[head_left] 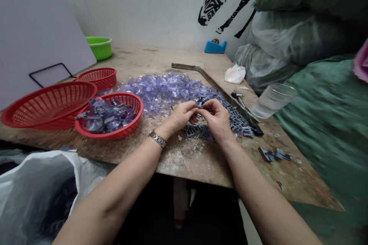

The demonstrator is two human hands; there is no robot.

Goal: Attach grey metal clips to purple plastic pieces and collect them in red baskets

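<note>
At mid-frame, above the table (186,164), a small grey clip (198,113) is pinched between the fingers of the left hand (179,116) and right hand (217,119). Grey clips (238,122) lie beneath; clear purple pieces (161,92) spread behind; a red basket (110,116) sits left.

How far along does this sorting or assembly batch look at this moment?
Done: a share of clear pieces with grey clips lies in the nearest red basket. In hand: left hand and right hand meet over one small part, too small to identify. Left: the purple plastic pile and grey clips remain large; two red baskets behind hold nothing visible.
</note>
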